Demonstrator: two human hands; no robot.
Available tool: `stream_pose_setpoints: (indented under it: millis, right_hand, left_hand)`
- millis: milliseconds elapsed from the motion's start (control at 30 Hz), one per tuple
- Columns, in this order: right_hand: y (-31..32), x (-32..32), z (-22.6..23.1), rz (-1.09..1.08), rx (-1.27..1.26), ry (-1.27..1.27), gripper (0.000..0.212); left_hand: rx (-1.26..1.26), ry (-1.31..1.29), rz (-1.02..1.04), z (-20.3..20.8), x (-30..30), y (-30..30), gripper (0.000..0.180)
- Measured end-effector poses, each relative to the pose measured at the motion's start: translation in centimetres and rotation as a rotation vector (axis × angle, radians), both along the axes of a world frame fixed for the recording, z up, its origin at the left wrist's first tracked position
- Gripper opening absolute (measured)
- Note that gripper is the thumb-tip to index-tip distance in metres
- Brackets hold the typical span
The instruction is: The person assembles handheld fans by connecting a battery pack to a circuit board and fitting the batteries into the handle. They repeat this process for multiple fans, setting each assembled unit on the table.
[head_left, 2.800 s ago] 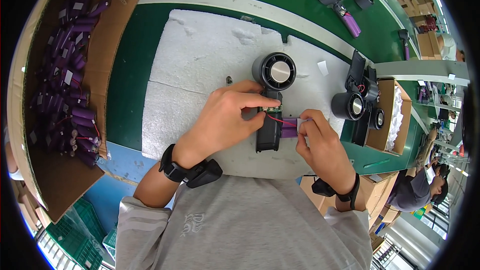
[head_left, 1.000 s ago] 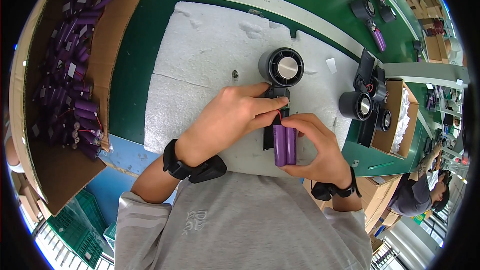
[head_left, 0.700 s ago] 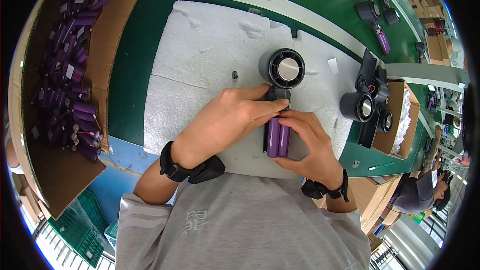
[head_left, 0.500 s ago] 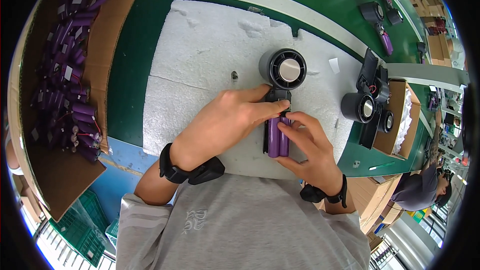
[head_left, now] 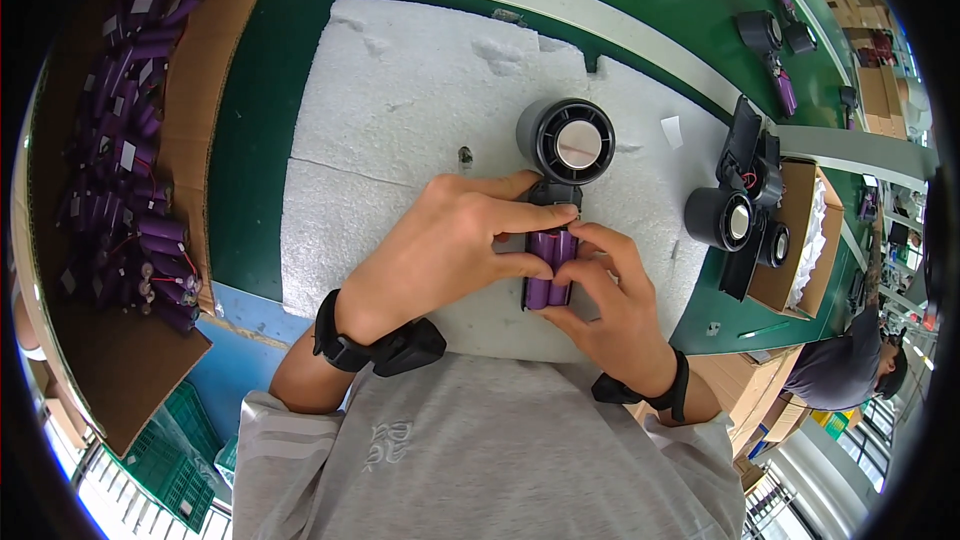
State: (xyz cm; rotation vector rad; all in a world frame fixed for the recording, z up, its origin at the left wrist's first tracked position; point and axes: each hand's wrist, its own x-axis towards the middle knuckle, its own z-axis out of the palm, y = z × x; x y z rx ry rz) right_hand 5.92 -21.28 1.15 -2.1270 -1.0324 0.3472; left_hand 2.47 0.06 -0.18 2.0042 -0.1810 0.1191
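A black handheld fan [head_left: 536,145] with a round silver centre lies on the white foam sheet, its head pointing away from me. In its open handle sits a purple battery pack [head_left: 540,292] of two cells side by side, with a bit of red wire at the top end. My left hand [head_left: 425,250] grips the fan's neck from the left, index finger across the handle's top and thumb on the cells. From the right, my right hand [head_left: 620,305] pinches the pack, fingertips near its upper end and thumb by its lower end. The fingers partly hide the wire and the handle.
On the left stands a cardboard box [head_left: 185,140] full of purple battery packs [head_left: 120,150]. Several black fan parts [head_left: 715,218] lie right of the foam sheet [head_left: 380,80], beside a small carton [head_left: 790,200]. More fans [head_left: 760,32] rest on the green bench beyond; a person [head_left: 840,370] is at far right.
My left thumb has come down from the handle's top onto the purple cells. My right hand has shifted slightly on the pack. The fan has hardly moved.
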Motion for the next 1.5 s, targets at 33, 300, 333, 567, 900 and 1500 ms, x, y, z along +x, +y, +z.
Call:
stream_pose_setpoints:
  millis: [33,300,333,567,900,1500]
  right_hand:
    - [0.1,0.0,-0.3,-0.001,0.005,-0.006,0.045]
    - [0.5,0.9,0.4,0.058,-0.010,-0.079,0.060]
    - [0.5,0.9,0.3,0.077,-0.010,-0.083,0.063]
    - [0.4,-0.2,0.7,0.074,-0.046,-0.160,0.070]
    - [6.3,9.4,4.3,-0.456,-0.004,-0.468,0.048]
    - [-13.3,61.4,-3.4,-0.647,-0.601,-0.157,0.051]
  left_hand:
    - [-0.005,0.009,0.001,0.0,0.1,0.0,0.047]
    - [-0.039,0.091,0.006,0.2,0.1,-0.1,0.049]
    - [-0.037,0.073,-0.001,0.3,0.2,0.0,0.049]
    - [-0.056,0.068,-0.039,0.2,-0.4,0.3,0.054]
    - [-0.131,0.041,0.129,0.8,-0.1,0.2,0.050]
    - [-0.317,0.158,0.145,0.4,-0.2,1.5,0.028]
